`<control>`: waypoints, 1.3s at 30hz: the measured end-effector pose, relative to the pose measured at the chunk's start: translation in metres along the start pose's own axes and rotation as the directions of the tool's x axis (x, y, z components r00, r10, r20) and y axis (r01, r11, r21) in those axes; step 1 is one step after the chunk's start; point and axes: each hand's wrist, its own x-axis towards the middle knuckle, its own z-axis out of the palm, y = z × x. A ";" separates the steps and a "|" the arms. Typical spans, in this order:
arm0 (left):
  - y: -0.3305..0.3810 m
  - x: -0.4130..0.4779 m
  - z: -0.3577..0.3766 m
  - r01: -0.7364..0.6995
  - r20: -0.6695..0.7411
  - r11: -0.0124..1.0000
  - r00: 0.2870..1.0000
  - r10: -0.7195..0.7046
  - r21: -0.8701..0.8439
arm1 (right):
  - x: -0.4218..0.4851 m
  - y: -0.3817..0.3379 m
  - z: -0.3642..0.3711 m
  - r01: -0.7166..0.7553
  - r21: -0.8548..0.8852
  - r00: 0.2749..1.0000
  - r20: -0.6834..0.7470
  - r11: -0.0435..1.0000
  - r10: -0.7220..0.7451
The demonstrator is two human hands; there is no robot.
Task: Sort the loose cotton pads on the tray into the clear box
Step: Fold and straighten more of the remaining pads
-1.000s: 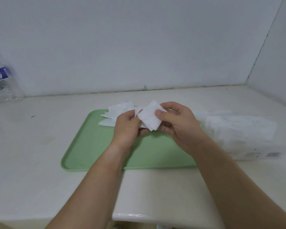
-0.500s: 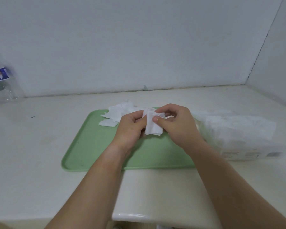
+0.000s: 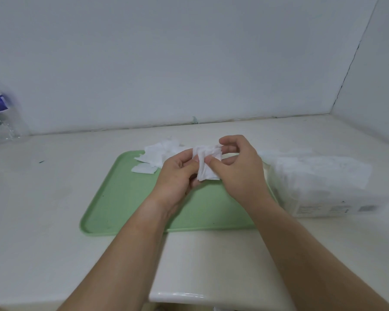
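Both hands hold a small stack of white cotton pads (image 3: 208, 163) above the green tray (image 3: 123, 198). My left hand (image 3: 177, 173) pinches the stack from the left with thumb and fingers. My right hand (image 3: 238, 169) grips it from the right, thumb on the front face. More loose cotton pads (image 3: 158, 154) lie in a heap on the tray's far edge. The clear box (image 3: 323, 187), filled with white pads, lies on the counter just right of the tray.
A plastic water bottle (image 3: 0, 117) stands at the far left by the wall. The white counter (image 3: 43, 198) runs to walls behind and at the right. Its front edge is near, below my forearms.
The pad stack has been turned from a flat, tilted face to a more upright, gathered bundle. Both hands have stayed over the tray and closed in on it slightly.
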 end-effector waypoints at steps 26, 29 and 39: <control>0.016 -0.002 0.003 0.216 -0.046 0.854 0.962 -0.269 -0.473 | -0.004 -0.002 0.006 0.137 0.004 0.981 0.141 0.991 -0.136; 0.016 -0.005 0.003 0.214 -0.074 0.864 0.958 -0.276 -0.456 | -0.007 -0.005 0.004 0.115 0.079 0.972 0.197 0.990 -0.129; 0.015 -0.003 0.001 0.101 -0.185 0.939 0.968 -0.169 -0.328 | 0.001 -0.009 -0.007 -0.233 0.431 0.957 0.259 0.872 0.128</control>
